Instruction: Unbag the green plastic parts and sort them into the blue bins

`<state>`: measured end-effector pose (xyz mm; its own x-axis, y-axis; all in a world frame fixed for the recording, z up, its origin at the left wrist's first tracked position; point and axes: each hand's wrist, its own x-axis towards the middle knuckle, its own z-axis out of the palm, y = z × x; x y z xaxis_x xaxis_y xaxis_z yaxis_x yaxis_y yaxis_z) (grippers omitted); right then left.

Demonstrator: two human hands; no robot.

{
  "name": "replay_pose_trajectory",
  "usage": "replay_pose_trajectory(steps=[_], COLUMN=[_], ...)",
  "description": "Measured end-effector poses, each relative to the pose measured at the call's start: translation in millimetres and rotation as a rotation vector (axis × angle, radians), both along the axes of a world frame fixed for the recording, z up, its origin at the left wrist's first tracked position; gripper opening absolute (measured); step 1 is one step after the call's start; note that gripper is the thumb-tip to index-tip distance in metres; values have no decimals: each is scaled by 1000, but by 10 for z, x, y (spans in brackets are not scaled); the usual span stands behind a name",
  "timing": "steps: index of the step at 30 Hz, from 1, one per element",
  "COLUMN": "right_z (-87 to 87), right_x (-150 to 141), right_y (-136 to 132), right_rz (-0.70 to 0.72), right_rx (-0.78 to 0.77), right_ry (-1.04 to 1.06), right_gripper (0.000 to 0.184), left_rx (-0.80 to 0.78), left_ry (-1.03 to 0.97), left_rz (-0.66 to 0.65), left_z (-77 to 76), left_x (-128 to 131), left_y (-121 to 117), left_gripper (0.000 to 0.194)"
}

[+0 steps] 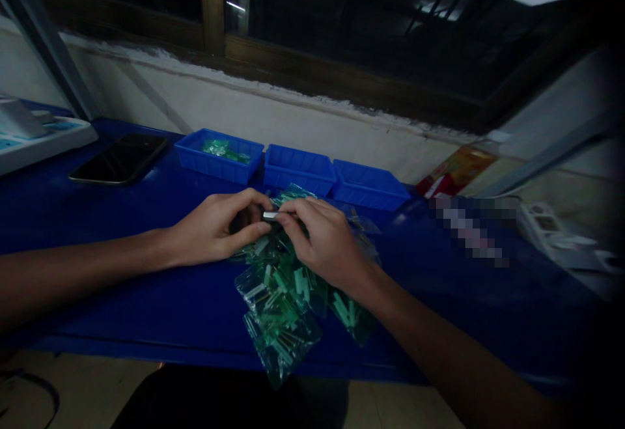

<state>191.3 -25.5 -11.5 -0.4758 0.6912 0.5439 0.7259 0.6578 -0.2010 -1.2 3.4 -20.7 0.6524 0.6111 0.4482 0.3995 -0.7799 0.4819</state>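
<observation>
My left hand (234, 224) and my right hand (319, 237) meet over the middle of the table. Between their fingertips is a small dark piece with a bright silvery face (270, 216), its kind too small to make out. Both hands are closed, thumbs pressed toward the forefingers. Beneath and in front of them lies a pile of clear green plastic packets (283, 305) with thin green and pale sticks inside. The lowest packet (280, 351) hangs over the front edge. My hands hide part of the pile.
Three blue bins stand along the wall; the left bin (219, 168) holds green packets, beside a middle bin (297, 178) and a right bin (368, 194). A black phone (120, 159) and a white device (49, 139) lie left. A power strip (561, 234) sits right.
</observation>
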Motion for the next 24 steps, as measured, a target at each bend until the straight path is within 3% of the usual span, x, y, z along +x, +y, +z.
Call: replay_pose_trajectory(steps=[7,13,19,24], right_z=[3,0,-10,-8], right_x=[-1,-1,8,7], right_y=[-12,-35,-12,1], right_rz=[70,110,31,89], right_rx=[-57,10,59,4], right_ry=[17,-18,13,14], right_gripper=[19,13,18,20], left_rx=[69,87,26,77], left_ry=[40,66,-49,-75], left_rz=[-22,-28,-20,-7], left_z=[12,36,-20,-48], left_x=[1,-2,-23,-29], left_y=[-6,0,-7,5], left_gripper=[18,24,20,16])
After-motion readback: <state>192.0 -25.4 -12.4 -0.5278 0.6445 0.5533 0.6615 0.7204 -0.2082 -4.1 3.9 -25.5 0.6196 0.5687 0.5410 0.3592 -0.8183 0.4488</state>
